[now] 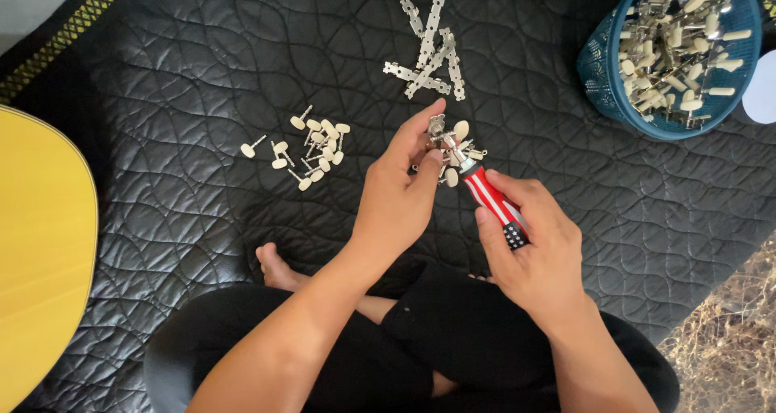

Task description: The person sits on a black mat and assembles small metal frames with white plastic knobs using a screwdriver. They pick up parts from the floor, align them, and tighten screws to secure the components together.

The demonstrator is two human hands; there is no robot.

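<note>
- I see a blue basket in the upper right, holding many metal tuner parts so they stay together.
- My right hand wraps tight round a striped screwdriver, tip up.
- My left hand pinches a tuner piece at frame centre, steady against the tip.
- Loose pegs lie left of it.

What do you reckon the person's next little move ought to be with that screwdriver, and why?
Probably keep turning the screwdriver in the right hand. Its tip is set against the tuner strip pinched in the left hand. Bare metal plates and loose pegs lie in separate piles on the mat, which suggests it is being taken apart.
</note>
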